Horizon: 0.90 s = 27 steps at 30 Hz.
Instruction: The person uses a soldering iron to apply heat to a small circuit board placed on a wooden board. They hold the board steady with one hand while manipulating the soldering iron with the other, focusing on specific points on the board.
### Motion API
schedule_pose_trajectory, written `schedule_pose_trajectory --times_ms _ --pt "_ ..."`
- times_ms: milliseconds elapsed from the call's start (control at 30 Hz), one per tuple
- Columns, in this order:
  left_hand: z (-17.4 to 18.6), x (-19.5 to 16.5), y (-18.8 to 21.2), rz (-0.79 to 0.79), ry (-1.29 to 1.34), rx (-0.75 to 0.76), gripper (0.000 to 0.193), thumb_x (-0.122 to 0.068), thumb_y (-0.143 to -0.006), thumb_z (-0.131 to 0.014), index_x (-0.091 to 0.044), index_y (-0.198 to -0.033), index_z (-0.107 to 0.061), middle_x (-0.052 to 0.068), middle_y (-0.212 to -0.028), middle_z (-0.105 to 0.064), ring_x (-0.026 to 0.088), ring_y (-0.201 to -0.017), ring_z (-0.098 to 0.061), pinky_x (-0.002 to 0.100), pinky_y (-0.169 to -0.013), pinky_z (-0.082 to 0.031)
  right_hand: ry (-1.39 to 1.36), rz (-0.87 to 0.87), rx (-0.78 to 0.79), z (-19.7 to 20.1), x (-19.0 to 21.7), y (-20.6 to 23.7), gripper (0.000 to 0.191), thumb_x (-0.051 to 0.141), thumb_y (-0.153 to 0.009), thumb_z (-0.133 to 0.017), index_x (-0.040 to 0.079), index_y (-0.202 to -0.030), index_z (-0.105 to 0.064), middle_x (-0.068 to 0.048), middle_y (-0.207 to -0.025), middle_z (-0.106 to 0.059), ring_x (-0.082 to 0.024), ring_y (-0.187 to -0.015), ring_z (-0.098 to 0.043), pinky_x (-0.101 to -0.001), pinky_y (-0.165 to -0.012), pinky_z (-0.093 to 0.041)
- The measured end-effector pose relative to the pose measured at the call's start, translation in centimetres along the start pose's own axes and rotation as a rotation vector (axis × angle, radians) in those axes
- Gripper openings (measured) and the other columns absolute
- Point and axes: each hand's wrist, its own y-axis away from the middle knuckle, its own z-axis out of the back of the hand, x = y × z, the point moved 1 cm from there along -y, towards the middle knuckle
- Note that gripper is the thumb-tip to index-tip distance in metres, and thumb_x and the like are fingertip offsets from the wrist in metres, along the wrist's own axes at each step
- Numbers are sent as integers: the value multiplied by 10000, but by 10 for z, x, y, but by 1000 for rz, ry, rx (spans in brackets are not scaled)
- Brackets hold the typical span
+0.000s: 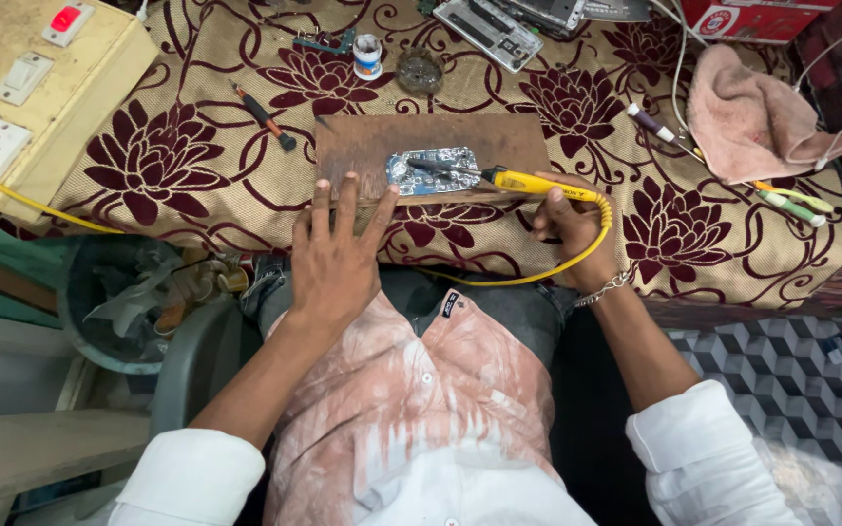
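My right hand (569,226) grips a yellow soldering iron (536,184), its tip on the circuit board (434,170) lying on a wooden block (363,146) on the tabletop (694,234); my left hand (335,255), fingers spread flat, steadies the block, so soldering seems underway, needing a steady tip.

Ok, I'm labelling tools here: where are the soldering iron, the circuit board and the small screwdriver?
soldering iron (538,183), head view, yellow handle.
circuit board (438,171), head view, board's middle.
screwdriver (261,114), head view, orange handle.
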Motion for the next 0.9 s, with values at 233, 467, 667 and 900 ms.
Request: schedule_pose_trajectory --times_ms 233,467,667,900 --pt "1 0 1 -1 -6 12 849 -118 -816 -639 -263 -1607 -367 231 -1562 -414 494 -1386 -422 571 -1047 -406 -244 -26 -36 5 -5 -1 332 265 -1067 -624 21 -1292 -624 -47 -748 -598 -118 -600 -553 -266 -606 -559" --pt "3 -1 -1 4 -19 13 840 -127 -827 -633 -269 -1612 -368 223 -1561 -415 487 -1389 -421 566 -1059 -402 -279 -26 -68 6 -8 -5 364 357 -1122 -530 16 -1224 -608 -75 -717 -575 -150 -553 -529 -305 -560 -534" --pt "2 -2 -1 10 -19 20 844 -129 -827 -634 -272 -1611 -356 223 -1567 -411 484 -1393 -422 570 -1058 -403 -292 -36 -134 5 -5 -5 407 450 -1108 -449 61 -1217 -501 -83 -692 -567 -159 -516 -529 -316 -534 -551" --pt "-1 -1 -1 7 -44 43 876 -139 -808 -653 -269 -1614 -335 234 -1564 -401 490 -1384 -421 576 -1042 -407 -264 -37 -156 4 -2 -4 496 509 -1099 -433 24 -1165 -512 -100 -681 -573 -178 -507 -540 -326 -512 -547"
